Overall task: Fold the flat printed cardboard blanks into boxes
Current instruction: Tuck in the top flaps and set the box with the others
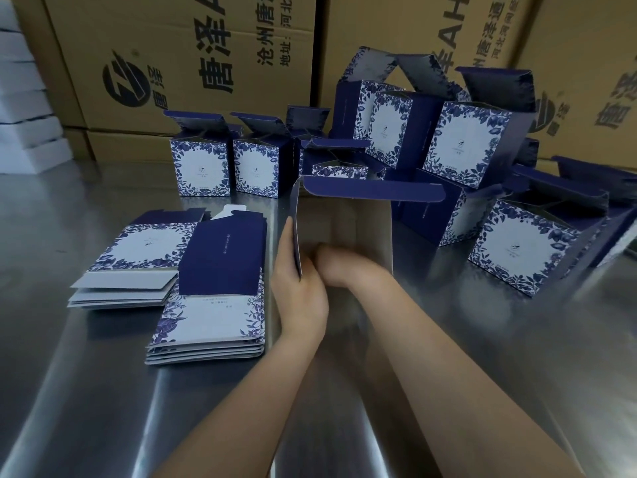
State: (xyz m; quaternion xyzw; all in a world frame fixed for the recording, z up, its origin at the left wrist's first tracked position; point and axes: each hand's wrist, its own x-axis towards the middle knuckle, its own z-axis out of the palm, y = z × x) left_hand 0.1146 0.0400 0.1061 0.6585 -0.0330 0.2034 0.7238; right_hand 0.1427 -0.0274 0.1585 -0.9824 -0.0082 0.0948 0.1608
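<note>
Gripping the box edge, left hand flanks right hand inside.

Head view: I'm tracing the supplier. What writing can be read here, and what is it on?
"唐泽A", cut off: left brown carton.
"沧州唐泽", "地址:河北", cut off: same carton.
"AH", cut off: middle brown carton.
Small print on folded boxes and flat blanks: too small to read.

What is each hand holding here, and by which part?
The left hand grips the half-formed box by the near edge of its left wall. The right hand is inside the box; blur hides whether it holds anything.
</note>
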